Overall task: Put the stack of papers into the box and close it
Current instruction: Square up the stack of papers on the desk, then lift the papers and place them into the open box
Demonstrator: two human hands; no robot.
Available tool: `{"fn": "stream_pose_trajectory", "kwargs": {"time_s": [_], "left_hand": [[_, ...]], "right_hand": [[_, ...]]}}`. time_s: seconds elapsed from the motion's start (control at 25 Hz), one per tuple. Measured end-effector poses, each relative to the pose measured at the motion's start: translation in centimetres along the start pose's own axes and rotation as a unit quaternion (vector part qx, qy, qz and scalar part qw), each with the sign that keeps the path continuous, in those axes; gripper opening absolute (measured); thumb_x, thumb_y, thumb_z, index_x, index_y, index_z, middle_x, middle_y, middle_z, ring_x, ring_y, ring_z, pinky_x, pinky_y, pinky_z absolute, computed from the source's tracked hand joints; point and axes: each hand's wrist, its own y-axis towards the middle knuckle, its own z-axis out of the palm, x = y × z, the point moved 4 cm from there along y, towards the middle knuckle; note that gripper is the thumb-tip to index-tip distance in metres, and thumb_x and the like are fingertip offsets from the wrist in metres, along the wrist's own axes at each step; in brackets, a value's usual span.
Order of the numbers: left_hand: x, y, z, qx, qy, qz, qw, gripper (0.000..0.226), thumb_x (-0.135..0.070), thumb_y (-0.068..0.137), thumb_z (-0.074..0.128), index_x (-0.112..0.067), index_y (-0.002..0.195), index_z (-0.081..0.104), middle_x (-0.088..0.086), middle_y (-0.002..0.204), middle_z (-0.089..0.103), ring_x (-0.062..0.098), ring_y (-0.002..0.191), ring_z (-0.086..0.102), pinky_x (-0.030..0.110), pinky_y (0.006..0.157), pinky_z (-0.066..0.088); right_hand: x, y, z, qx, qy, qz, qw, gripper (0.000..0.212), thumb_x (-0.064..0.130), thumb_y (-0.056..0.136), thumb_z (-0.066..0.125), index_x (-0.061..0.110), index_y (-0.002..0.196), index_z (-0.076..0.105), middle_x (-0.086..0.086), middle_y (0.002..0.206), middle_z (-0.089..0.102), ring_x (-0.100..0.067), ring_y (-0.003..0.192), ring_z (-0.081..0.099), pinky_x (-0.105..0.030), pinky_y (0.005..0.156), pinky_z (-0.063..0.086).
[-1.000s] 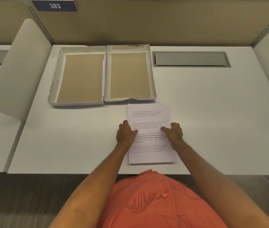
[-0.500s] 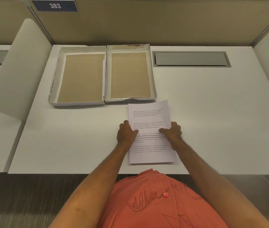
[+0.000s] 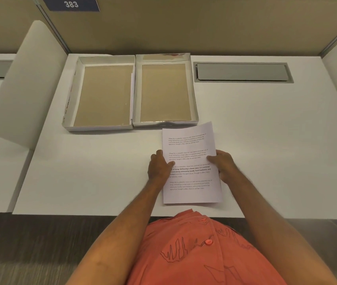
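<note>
Head view, only one. Stack of papers (image 3: 191,165) sits centre frame, slightly right, on the white desk (image 3: 266,140), printed side up, near edge close to the desk's front edge. Its far right corner looks tilted or lifted a bit toward upper right; the near part seems flat on the desk, can't confirm full lift.

Left hand (image 3: 160,168) grips the stack's left edge about mid-length, fingers curled around the edge, thumb side on top of the sheet. Right hand (image 3: 224,165) grips the right edge opposite, fingers curled, thumb lying on the page. Both are closed on the paper; how far the fingers reach underneath is hidden.

Two open tray halves in the upper centre, touching side by side, both empty with brown cardboard floors. Right tray (image 3: 164,92) is just beyond the stack's far edge, nearly touching it. Left tray (image 3: 101,93) sits further left, with slightly taller walls. Which is box and which is lid: cannot tell for sure.

Grey cable hatch (image 3: 242,72) at upper right, blue number plate (image 3: 71,4) at top left, neither relevant.

Progress, as judged: early. Stack grasped, nothing in the box yet. Left to do: lift the stack, move it forward into one tray and square it inside the walls, then put the other half over it to close.
</note>
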Motion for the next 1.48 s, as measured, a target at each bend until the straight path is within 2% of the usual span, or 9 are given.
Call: {"fn": "stream_pose_trajectory", "kwargs": {"time_s": [0.08,0.28,0.4,0.56,0.84,0.96,1.12,1.28,1.48], "left_hand": [[0.2,0.0,0.0,-0.002,-0.012,-0.002,1.0,0.055,-0.034,0.093,0.072,-0.013,0.137,0.047,0.01,0.132,0.055,0.029,0.118,0.063,0.044,0.097,0.057],[0.9,0.1,-0.1,-0.006,-0.165,-0.017,0.986,0.068,-0.02,0.087,0.079,-0.008,0.145,0.044,0.008,0.125,0.059,0.032,0.122,0.061,0.043,0.099,0.055],[1.3,-0.8,-0.3,0.069,-0.373,-0.058,0.923,0.089,-0.008,0.085,0.081,-0.014,0.157,0.029,0.007,0.135,0.059,0.03,0.128,0.059,0.045,0.109,0.05],[0.1,-2.1,-1.9,0.146,-0.499,0.013,0.854,0.046,-0.002,0.093,0.069,-0.013,0.136,0.059,0.012,0.133,0.071,0.032,0.125,0.065,0.048,0.112,0.05],[-3.9,-4.7,-5.7,0.111,-0.402,0.156,0.895,0.044,-0.023,0.087,0.074,-0.021,0.13,0.066,-0.002,0.12,0.077,0.015,0.112,0.071,0.021,0.09,0.058],[-3.8,-4.4,-6.2,0.118,-0.385,0.16,0.902,0.048,-0.023,0.088,0.074,-0.017,0.135,0.063,-0.003,0.12,0.076,0.015,0.114,0.069,0.02,0.093,0.057],[-2.7,-3.9,-4.1,0.154,-0.368,0.126,0.908,0.04,-0.002,0.099,0.062,-0.016,0.136,0.062,-0.005,0.121,0.075,0.014,0.117,0.068,0.022,0.096,0.056],[-2.5,-3.3,-3.7,0.166,-0.367,0.124,0.907,0.039,-0.004,0.098,0.062,-0.021,0.134,0.064,-0.007,0.122,0.076,0.01,0.116,0.069,0.016,0.091,0.055],[-0.7,-2.7,-1.8,0.179,-0.335,0.11,0.919,0.041,-0.008,0.099,0.062,-0.019,0.138,0.061,0.002,0.13,0.072,0.021,0.124,0.065,0.029,0.102,0.053]], "right_hand": [[0.9,-0.8,0.3,0.019,-0.051,-0.038,0.998,0.03,-0.006,0.097,0.057,0.005,0.121,0.07,-0.018,0.117,0.075,-0.027,0.086,0.074,-0.033,0.063,0.064],[2.4,-4.1,1.0,0.037,-0.159,-0.186,0.969,0.034,0.006,0.099,0.059,0.019,0.129,0.069,-0.009,0.124,0.072,-0.032,0.104,0.073,-0.044,0.087,0.063],[2.5,-5.2,-0.1,0.09,-0.13,-0.221,0.962,0.033,0.01,0.1,0.063,0.022,0.131,0.069,-0.008,0.13,0.068,-0.032,0.112,0.069,-0.045,0.096,0.06],[2.1,-6.2,-2.1,0.112,-0.042,-0.228,0.966,0.03,0.002,0.1,0.062,0.022,0.121,0.071,-0.004,0.121,0.075,-0.026,0.113,0.07,-0.042,0.097,0.058],[2.9,-8.7,-4.1,-0.007,0.04,-0.289,0.957,0.043,0.014,0.096,0.062,0.05,0.119,0.065,0.025,0.111,0.074,0.006,0.107,0.066,-0.007,0.085,0.051],[1.6,-8.9,-3.7,-0.022,0.043,-0.295,0.954,0.044,0.017,0.097,0.059,0.049,0.127,0.06,0.03,0.114,0.071,0.011,0.109,0.064,-0.005,0.085,0.05],[-0.4,-7.4,-2.7,-0.005,0.02,-0.268,0.963,0.054,0.001,0.102,0.051,0.026,0.149,0.044,0.02,0.13,0.064,0.012,0.117,0.06,-0.012,0.093,0.047],[-0.7,-6.6,-2.5,-0.018,0.015,-0.262,0.965,0.056,0.01,0.093,0.052,0.032,0.144,0.048,0.027,0.124,0.066,0.012,0.116,0.06,-0.008,0.09,0.05],[-1.8,-4.8,-2.4,-0.027,-0.019,-0.254,0.967,0.059,-0.002,0.091,0.052,0.026,0.143,0.049,0.029,0.116,0.069,0.012,0.11,0.061,-0.004,0.083,0.05]]}}
